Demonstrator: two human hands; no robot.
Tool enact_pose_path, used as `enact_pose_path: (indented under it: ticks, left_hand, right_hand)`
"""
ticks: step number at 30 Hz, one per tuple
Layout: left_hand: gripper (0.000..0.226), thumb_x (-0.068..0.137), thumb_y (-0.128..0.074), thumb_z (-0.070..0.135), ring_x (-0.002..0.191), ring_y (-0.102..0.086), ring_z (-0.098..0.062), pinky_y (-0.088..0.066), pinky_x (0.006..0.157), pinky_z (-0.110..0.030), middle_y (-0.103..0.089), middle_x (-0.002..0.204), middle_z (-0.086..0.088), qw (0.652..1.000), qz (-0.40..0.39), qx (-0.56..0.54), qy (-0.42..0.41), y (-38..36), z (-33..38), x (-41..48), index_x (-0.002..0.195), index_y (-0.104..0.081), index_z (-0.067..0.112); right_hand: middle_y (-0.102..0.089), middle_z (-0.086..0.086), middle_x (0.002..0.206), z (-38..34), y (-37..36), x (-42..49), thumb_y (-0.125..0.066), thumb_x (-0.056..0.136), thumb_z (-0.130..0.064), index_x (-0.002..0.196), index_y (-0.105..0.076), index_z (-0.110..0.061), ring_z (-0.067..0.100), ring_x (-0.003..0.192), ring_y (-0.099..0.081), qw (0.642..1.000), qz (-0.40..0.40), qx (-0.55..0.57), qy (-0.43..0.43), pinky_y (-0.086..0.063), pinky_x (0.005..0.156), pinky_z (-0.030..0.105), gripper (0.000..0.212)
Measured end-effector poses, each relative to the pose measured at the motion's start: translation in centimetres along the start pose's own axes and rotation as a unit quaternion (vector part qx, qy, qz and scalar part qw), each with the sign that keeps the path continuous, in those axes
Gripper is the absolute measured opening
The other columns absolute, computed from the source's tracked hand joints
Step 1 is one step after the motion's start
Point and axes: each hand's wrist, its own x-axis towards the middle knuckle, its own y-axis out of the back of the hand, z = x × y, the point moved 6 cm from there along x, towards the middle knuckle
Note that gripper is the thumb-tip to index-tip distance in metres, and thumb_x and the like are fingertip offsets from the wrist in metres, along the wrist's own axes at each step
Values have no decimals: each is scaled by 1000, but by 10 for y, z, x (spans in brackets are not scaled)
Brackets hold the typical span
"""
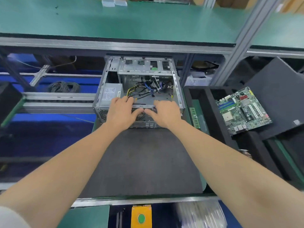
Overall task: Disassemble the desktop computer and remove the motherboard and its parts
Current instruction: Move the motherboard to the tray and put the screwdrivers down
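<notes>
Head view: the open computer case (143,65) sits on a dark mat (141,162) on the tabletop (203,181), cables (143,91) loose inside. Left hand (121,111) and right hand (164,112) grip its near rim, fingers (122,99) curled over, thumbs outside. The motherboard (243,111) lies well right, over a black foam tray (202,96).

The left hand (121,111) and right hand (164,112) grip the near wall of the open computer case (143,65) at the tabletop's (141,162) far edge. The motherboard (243,111) lies on black foam (205,102) beyond its right edge.
</notes>
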Motion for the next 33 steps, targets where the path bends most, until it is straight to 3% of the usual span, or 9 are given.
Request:
enact_pose_path:
  ticks: [4,16,33]
  left_hand:
    - [55,99,-50,62,100,-61,-33,-34,102,-44,-65,102,-8,1000,15,-16,8,-2,1,-6,114,-62,10]
    - [50,97,-50,61,88,-56,-29,-38,99,-43,-59,91,-2,999,41,-18,26,8,37,-77,103,-59,13]
    - [49,97,-48,63,95,-56,-26,-32,102,-39,-60,96,1,997,59,-27,37,27,80,-179,108,-60,17]
  right_hand:
    - [-67,3,84,-1,1,-2,-38,95,-75,84,-51,-20,30,82,-64,1000,-16,13,-8,-37,76,40,58]
    - [-66,3,79,-8,11,-85,-33,97,-74,83,-45,-20,30,74,-64,999,35,-26,14,-34,69,39,57]
    - [-65,2,77,-19,24,-197,-33,97,-74,84,-44,-22,28,75,-63,997,66,-35,35,-30,69,39,55]
